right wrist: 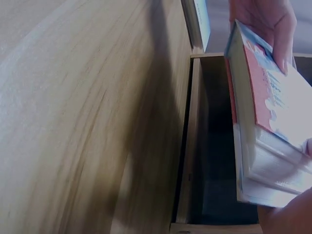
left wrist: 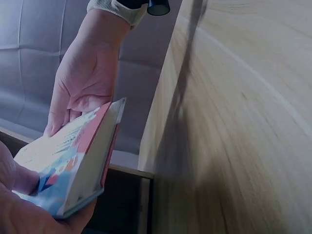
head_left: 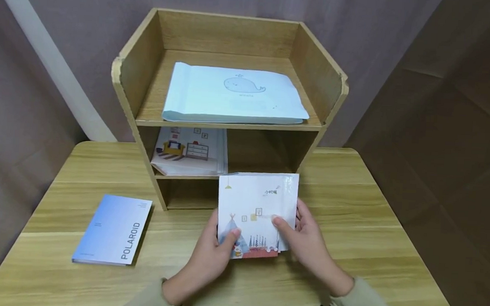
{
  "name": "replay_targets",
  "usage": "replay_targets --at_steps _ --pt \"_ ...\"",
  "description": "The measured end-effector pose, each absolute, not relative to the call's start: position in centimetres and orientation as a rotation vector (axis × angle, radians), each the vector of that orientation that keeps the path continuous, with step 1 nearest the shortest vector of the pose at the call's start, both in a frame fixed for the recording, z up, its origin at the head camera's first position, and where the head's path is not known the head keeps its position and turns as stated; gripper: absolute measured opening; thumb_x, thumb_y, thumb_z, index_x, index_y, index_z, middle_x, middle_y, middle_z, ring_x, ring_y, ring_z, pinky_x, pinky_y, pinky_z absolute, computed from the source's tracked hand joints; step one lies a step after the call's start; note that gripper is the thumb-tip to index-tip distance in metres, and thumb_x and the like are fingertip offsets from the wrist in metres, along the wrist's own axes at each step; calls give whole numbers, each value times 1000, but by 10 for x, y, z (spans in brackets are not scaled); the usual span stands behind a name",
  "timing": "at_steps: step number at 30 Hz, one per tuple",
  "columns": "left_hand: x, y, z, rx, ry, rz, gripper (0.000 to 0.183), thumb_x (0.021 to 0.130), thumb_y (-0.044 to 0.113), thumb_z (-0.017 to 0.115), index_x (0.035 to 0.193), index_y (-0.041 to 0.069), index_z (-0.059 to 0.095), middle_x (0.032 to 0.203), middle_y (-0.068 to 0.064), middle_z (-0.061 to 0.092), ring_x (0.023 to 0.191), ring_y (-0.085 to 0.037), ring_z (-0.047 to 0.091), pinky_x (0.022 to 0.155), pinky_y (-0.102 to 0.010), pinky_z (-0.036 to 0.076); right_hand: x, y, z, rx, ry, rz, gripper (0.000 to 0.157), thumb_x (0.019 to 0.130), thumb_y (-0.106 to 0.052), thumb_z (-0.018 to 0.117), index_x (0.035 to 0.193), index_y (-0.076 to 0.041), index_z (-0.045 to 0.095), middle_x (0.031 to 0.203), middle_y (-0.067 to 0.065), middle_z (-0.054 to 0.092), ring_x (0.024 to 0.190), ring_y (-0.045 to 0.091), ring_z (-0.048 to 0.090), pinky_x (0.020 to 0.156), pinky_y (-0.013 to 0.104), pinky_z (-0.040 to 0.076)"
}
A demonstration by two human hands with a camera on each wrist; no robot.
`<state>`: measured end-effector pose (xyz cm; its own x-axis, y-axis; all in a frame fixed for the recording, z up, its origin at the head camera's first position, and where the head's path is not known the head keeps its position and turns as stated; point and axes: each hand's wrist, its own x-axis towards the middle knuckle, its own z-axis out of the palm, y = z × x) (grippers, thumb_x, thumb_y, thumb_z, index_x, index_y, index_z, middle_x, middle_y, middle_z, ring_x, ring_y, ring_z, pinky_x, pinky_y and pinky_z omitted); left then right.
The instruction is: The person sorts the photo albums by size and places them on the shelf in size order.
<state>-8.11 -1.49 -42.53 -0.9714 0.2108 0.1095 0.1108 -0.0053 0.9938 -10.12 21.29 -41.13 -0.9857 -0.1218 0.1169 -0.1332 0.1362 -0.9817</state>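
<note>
A thick photo album (head_left: 251,195) with a white cover, a blue tent drawing, small trees and a red lower strip is held up in front of the shelf, tilted toward me. My left hand (head_left: 206,257) grips its left edge, thumb on the cover and fingers behind. On the other edge, my right hand (head_left: 312,244) holds it the same way, its thumb across the cover. From the left wrist view, the page block of the album (left wrist: 90,161) shows between its covers. The right wrist view also shows the album's clear-wrapped spine side (right wrist: 278,161).
A wooden shelf (head_left: 227,124) stands at the back of the table. Its top tier bears a pale blue whale album (head_left: 239,95); an illustrated album (head_left: 191,152) lies in the middle compartment, left side. A blue-white POLAROID album (head_left: 112,229) lies on the table (head_left: 362,214) at left.
</note>
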Motion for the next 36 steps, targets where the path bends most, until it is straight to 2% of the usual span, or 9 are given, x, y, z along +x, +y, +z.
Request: replay_targets --at_steps 8,13,15,17,19,23,26,30,36 --pt "-83 -15 -421 341 2229 2212 54 97 4 55 143 22 33 110 -9 57 91 -21 62 75 -35 57 -97 203 -405 303 -2251 2025 86 90 -9 68 155 -27 15 135 18 48 106 27 63 77 37 56" --pt "-87 -15 -414 344 2228 2269 56 98 5 53 145 23 29 114 -8 54 94 -21 61 75 -35 57 -93 197 -407 331 -2292 1794 87 90 -8 69 156 -19 13 148 14 26 114 28 54 85 30 53" --pt "-90 -15 -411 353 2222 2293 55 99 6 52 146 22 28 116 -8 53 95 -22 61 74 -35 57 -93 196 -409 353 -2352 1596 89 88 -9 71 156 -17 13 151 14 22 117 29 50 90 26 50" --pt "-94 -15 -407 363 2210 2319 55 99 6 52 146 22 27 118 -9 53 97 -22 61 74 -35 57 -93 196 -410 388 -2397 1406 92 87 -10 72 156 -15 12 155 13 17 123 30 44 98 24 44" --pt "-98 -15 -402 370 2203 2344 55 99 6 51 146 21 26 119 -9 53 97 -22 61 74 -35 57 -93 196 -412 443 -2413 1254 93 86 -8 73 156 -12 12 157 13 13 133 32 34 108 24 33" --pt "-104 -16 -390 379 2199 2384 56 99 3 52 147 19 26 121 -11 54 98 -24 61 74 -35 57 -93 196 -413 570 -2395 1132 89 84 -7 74 155 -9 20 160 14 6 143 34 17 115 30 19" --pt "-107 -17 -384 366 2203 2396 54 98 1 51 145 18 28 118 -12 55 96 -25 62 72 -36 58 -93 197 -413 625 -2378 1115 80 85 -21 76 152 -10 32 160 16 3 145 33 12 115 33 19" --pt "-111 -18 -382 348 2213 2391 52 99 1 50 143 17 30 116 -13 56 93 -25 62 71 -35 57 -95 199 -414 672 -2372 1120 76 83 -38 75 147 -12 42 160 16 3 145 33 11 115 33 20" --pt "-112 -17 -377 379 2288 2319 56 100 3 48 148 21 26 119 -11 52 96 -23 60 75 -35 56 -100 203 -410 657 -2340 1147 77 70 -10 87 139 -11 54 160 15 12 144 33 17 113 28 25"
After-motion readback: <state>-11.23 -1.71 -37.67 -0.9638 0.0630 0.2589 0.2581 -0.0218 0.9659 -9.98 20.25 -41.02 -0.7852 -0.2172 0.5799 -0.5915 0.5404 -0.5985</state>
